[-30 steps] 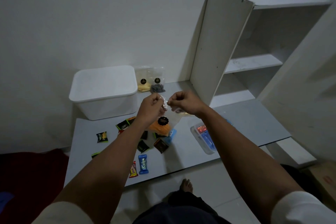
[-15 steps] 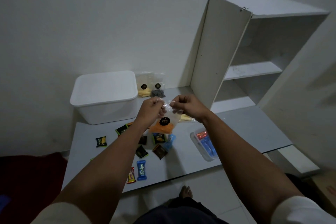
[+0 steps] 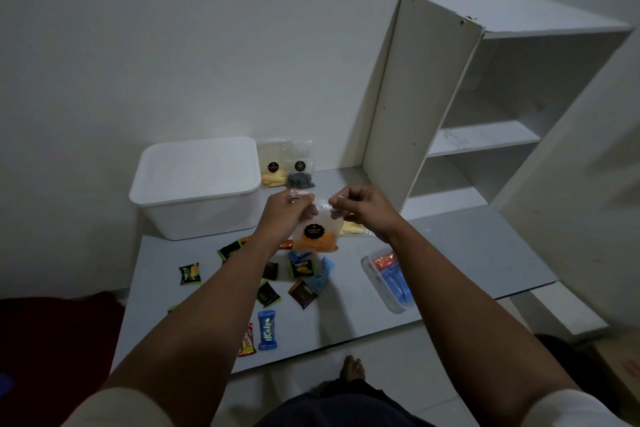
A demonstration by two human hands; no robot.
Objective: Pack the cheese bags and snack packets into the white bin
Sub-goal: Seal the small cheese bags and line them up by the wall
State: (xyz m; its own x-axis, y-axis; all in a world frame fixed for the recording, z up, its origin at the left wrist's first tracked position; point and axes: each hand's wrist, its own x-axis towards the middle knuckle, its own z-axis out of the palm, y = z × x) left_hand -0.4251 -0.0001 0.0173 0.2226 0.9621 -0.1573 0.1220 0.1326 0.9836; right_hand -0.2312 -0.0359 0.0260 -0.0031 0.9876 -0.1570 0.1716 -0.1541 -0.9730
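Four clear cheese bags [image 3: 314, 236], about ten small snack packets [image 3: 267, 329], one white bin [image 3: 197, 184], one clear container [image 3: 389, 279], two hands [image 3: 360, 208]

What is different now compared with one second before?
Almost nothing. Both hands, left hand and right hand, still pinch the top edge of the clear bag of orange snack above the table. The white bin and the loose packets have not moved.
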